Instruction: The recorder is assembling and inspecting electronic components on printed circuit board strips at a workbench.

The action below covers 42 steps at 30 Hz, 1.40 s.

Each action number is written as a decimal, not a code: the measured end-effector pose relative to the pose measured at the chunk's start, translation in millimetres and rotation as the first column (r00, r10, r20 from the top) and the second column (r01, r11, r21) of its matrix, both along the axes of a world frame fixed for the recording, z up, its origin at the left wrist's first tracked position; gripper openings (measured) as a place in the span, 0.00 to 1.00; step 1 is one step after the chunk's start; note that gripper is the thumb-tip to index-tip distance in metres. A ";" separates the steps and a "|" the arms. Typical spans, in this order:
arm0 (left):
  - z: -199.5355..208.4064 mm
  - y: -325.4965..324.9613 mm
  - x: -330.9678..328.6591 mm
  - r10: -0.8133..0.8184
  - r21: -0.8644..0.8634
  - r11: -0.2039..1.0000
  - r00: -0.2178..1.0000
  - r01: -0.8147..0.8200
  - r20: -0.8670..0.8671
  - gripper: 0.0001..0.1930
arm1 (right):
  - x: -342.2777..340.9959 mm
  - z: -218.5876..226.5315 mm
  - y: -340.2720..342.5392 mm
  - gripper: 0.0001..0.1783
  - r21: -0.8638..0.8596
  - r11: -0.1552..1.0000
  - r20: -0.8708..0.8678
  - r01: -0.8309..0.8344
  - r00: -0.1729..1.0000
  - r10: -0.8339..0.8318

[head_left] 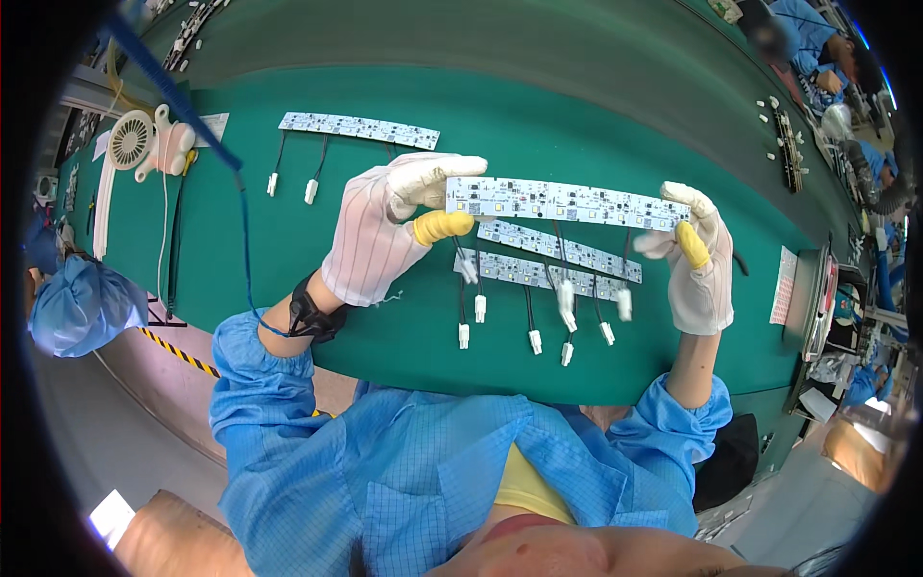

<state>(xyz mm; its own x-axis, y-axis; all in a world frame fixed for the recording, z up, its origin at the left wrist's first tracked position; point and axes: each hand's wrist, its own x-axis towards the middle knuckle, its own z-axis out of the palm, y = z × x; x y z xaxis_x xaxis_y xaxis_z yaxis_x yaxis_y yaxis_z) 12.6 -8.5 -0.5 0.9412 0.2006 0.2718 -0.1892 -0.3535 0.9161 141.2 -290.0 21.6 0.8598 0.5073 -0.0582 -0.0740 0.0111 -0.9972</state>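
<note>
A long white circuit board strip (pixel 567 204) is held up level above the green bench. My left hand (pixel 389 216), in a striped white glove with a yellow thumb tip, pinches its left end. At its right end my right hand (pixel 700 255), gloved the same way, grips the strip between thumb and fingers. Black wires with white connectors dangle from the strip. Beneath it two more board strips lie on the bench, an upper strip (pixel 601 262) and a lower strip (pixel 510 268), partly hidden. White connectors (pixel 536 340) on black leads spread out in front of them.
Another board strip (pixel 361 128) with white connectors lies beyond my left hand. A small fan (pixel 132 140) stands at the left of the green bench (pixel 615 130). A blue coiled cord (pixel 245 240) runs to the black band (pixel 312 313) on my left wrist. Co-workers sit at both sides.
</note>
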 end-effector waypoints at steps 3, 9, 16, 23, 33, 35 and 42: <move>-4.5 3.0 1.6 -0.008 0.049 0.999 0.997 0.004 0.078 0.21 | 1.1 -0.9 -3.1 0.45 0.008 0.999 0.042 -0.052 0.998 0.051; 3.5 8.8 -1.8 -0.086 0.017 0.996 0.993 0.087 -0.075 0.29 | 0.3 -1.6 -6.0 0.41 -0.014 0.999 0.105 -0.034 0.994 0.035; -1.2 7.5 1.3 -0.124 -0.251 0.960 0.992 0.123 0.012 0.27 | 0.4 1.3 -9.4 0.30 0.026 0.996 0.141 -0.086 0.987 0.082; 0.2 9.5 1.9 -0.095 -0.197 0.977 0.992 0.078 -0.078 0.30 | -5.2 7.5 -4.8 0.34 0.064 0.994 0.078 -0.087 0.994 0.082; -12.1 13.5 3.3 -0.034 -0.260 0.965 0.999 0.031 -0.009 0.30 | -2.1 9.8 -13.6 0.27 -0.042 0.993 0.169 -0.113 0.978 0.119; -15.2 16.4 3.1 -0.045 -0.266 0.963 0.999 0.035 -0.031 0.29 | -6.4 16.7 -9.7 0.23 -0.044 0.995 0.053 -0.093 0.994 0.095; -13.2 11.3 9.9 0.054 -0.163 0.985 0.997 -0.063 -0.062 0.27 | -5.3 13.5 -12.7 0.22 0.027 0.990 0.061 -0.138 0.989 0.136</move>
<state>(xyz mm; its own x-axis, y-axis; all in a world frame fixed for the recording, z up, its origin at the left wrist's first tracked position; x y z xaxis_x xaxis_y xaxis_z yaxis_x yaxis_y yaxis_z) 22.5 2.8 -13.7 0.9395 0.2935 0.1769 -0.1186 -0.2059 0.9714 135.9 -302.6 35.1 0.7837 0.6211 0.0077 -0.0186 0.0358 -0.9992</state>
